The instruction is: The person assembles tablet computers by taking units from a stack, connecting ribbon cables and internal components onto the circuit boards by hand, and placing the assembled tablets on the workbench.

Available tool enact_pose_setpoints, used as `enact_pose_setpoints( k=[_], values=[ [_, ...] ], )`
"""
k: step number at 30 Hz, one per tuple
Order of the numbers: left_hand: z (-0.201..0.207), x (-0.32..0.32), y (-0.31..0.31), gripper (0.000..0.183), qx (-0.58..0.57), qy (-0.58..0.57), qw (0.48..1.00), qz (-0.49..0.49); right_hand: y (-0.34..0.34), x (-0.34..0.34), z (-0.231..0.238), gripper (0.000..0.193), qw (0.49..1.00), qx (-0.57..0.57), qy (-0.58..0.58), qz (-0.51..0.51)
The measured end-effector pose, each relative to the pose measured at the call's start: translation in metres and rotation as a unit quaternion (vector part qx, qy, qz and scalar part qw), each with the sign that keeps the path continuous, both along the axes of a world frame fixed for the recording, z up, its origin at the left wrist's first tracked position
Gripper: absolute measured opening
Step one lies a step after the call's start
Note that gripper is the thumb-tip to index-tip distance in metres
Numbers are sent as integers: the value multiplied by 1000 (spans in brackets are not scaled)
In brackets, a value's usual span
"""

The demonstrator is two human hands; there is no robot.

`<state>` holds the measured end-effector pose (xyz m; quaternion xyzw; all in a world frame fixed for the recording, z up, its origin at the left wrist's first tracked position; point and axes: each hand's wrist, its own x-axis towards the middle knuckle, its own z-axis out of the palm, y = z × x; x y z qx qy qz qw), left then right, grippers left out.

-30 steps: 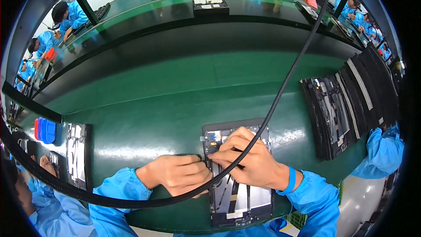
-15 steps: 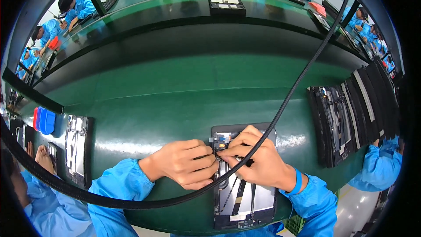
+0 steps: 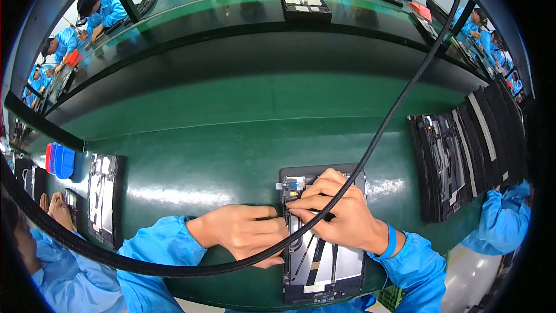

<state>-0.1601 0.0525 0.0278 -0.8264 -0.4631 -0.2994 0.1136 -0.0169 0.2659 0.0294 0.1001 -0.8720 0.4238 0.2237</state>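
One left hand, fingers loosely curled at the left edge of an opened tablet, any hold hidden from where I stand; tablet flat on the near part of a green table, inner parts upward; one right hand, thumb and forefinger brought together over its upper left, contents of the pinch indistinct; best handled, I judge, with left steadying the frame, right working lightly, clear of the dark strips; surroundings: blue bin, second opened device, slanting black cable, leaning black stack.
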Motion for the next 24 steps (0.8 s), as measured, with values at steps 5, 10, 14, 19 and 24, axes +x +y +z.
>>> enact_pose_setpoints(
  k=[5,10,14,19,24],
  values=[
    [2,-6,11,27,34,31,999,28,1,0,5,20,999,-44,-18,17],
    [0,-11,10,26,28,45,997,48,3,-1,8,18,996,-56,-62,14],
    [-1,-13,10,27,29,39,997,58,3,-2,13,15,994,-56,-97,7],
    [2,-11,5,33,5,43,996,74,2,-5,11,14,992,-81,-98,2],
    [1,-8,0,41,-23,31,996,80,0,-5,7,14,994,-58,-90,-11]
  ],
)
